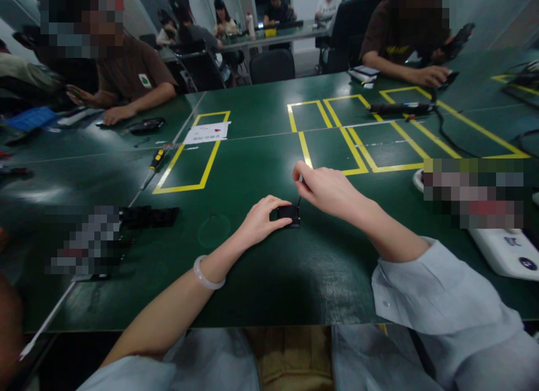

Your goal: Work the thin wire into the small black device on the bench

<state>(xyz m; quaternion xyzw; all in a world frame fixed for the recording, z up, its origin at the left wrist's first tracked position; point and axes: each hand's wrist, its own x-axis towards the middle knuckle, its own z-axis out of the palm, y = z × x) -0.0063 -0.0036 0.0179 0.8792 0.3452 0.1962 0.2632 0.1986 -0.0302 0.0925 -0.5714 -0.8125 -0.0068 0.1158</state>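
Observation:
A small black rectangular device (288,213) rests on the green table, gripped at its edges between the thumb and fingers of my left hand (264,219). Just above and to the right, my right hand (322,186) has its fingers closed in a pinch. A thin black rod or wire (299,203) runs from under those fingers down to the device's right edge; its upper end is hidden in the hand. Whether it is a tool or a cable attached to the device cannot be made out.
Yellow tape rectangles (357,172) mark the green table (252,284). A yellow-and-black screwdriver (157,159) and a paper sheet (207,132) lie at the left. Black parts (149,216) sit nearer. At the right is a white case (501,250). Co-workers sit across the table.

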